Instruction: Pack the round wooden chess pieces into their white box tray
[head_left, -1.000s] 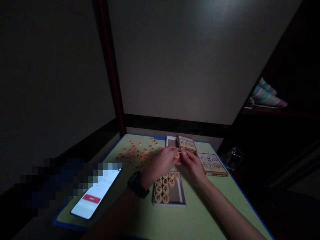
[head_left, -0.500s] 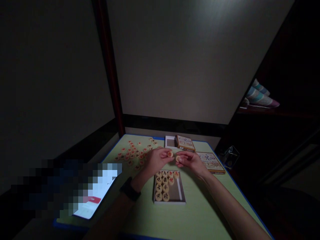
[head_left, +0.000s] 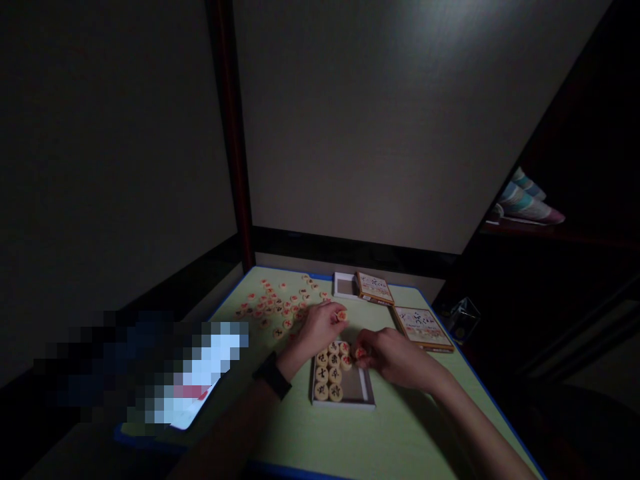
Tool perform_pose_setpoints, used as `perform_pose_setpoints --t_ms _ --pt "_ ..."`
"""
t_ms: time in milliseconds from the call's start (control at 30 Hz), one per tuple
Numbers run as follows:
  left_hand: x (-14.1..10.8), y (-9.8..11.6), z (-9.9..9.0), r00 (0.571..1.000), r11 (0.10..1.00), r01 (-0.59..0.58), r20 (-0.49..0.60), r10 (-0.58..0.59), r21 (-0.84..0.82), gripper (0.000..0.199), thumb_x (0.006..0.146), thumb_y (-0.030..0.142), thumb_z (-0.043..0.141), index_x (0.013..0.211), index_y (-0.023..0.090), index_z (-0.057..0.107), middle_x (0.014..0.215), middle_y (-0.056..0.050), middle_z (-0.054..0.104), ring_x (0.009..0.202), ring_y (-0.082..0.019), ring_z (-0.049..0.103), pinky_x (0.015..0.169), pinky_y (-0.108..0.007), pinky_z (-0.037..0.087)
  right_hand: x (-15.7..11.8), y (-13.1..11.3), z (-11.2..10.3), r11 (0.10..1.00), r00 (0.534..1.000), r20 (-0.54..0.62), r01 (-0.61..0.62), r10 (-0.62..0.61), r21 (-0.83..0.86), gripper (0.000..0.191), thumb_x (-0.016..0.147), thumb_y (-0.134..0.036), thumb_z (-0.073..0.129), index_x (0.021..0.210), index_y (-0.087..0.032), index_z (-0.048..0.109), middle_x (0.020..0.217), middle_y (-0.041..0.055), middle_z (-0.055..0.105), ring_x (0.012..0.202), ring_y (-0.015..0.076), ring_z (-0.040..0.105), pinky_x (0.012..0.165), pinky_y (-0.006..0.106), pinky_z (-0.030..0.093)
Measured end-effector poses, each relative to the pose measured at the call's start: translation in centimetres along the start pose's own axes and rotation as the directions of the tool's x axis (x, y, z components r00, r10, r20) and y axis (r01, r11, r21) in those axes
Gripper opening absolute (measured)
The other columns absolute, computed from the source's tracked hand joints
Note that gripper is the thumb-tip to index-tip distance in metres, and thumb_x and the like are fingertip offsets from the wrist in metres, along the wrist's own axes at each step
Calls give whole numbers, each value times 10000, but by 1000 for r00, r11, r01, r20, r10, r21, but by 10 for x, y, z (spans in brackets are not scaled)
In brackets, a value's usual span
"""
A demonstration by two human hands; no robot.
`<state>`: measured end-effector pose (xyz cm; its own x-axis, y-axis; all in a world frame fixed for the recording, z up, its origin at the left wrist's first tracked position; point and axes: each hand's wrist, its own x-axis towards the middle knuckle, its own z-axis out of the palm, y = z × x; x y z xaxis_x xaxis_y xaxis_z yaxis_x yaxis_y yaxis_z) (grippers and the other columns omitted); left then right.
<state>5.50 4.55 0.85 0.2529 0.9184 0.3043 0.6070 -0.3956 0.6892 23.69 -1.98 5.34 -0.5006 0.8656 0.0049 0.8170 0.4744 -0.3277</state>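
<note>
My left hand [head_left: 320,327] pinches a round wooden Chinese chess piece [head_left: 341,316] with red marking, raised just beyond the far edge of a shallow box tray [head_left: 356,385]. Rows of pieces with black characters [head_left: 335,375] fill the tray's left side, and a few red ones [head_left: 345,363] lie to their right. At the tray's far right corner, my right hand [head_left: 383,353] has its fingertips closed on a red-marked piece [head_left: 361,353]. Whether that piece touches the tray floor is hidden by the fingers.
Loose chess pieces [head_left: 269,302] are scattered at the table's far left. An open box [head_left: 345,285] with its lid [head_left: 375,288] stands at the back, and another printed lid [head_left: 423,327] lies right. A lit tablet or phone [head_left: 200,393] rests at the near left.
My right hand has come down and nearer, taking its piece from beyond the tray to the tray's right column. My left hand still holds its piece at about the same place.
</note>
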Motion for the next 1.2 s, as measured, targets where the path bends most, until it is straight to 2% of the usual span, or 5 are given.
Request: perform_pose_setpoints --t_ms 167,367,533,700,1200 --pt "0 -3 2 999 998 -48 -15 49 37 224 757 136 688 971 186 724 915 -26 727 792 -153 662 791 -264 533 2 -5 3 996 994 65 86 -83 -38 148 736 -72 655 810 -183 719 918 59 702 815 176 642 710 249 416" --pt "-1 -3 2 999 998 -47 25 46 40 209 765 150 669 963 192 720 937 -23 722 804 -153 658 779 -250 521 6 -10 9 996 991 114 71 -66 -47 212 698 -14 570 656 -192 676 682 10 691 640 149 625 565 236 341" --pt "-3 0 1 998 996 -57 33 55 71 207 762 149 672 959 196 717 928 -19 722 804 -155 655 798 -260 517 6 -9 14 993 997 54 61 -56 -97 147 707 -69 587 711 -196 661 662 9 684 592 145 590 522 256 259" --pt "-4 3 0 997 995 -52 55 47 85 179 768 152 675 939 191 717 893 -20 720 841 -165 654 818 -262 510 8 -6 16 994 999 49 26 -21 -105 171 719 -96 583 838 -201 648 698 9 679 600 141 558 525 265 228" --pt "-4 0 1 990 989 -132 64 128 63 235 737 75 677 943 178 722 927 -33 722 867 -179 654 852 -283 519 9 -9 13 994 996 91 35 -26 -99 164 729 -77 519 833 -179 595 695 6 615 579 115 449 555 273 200"
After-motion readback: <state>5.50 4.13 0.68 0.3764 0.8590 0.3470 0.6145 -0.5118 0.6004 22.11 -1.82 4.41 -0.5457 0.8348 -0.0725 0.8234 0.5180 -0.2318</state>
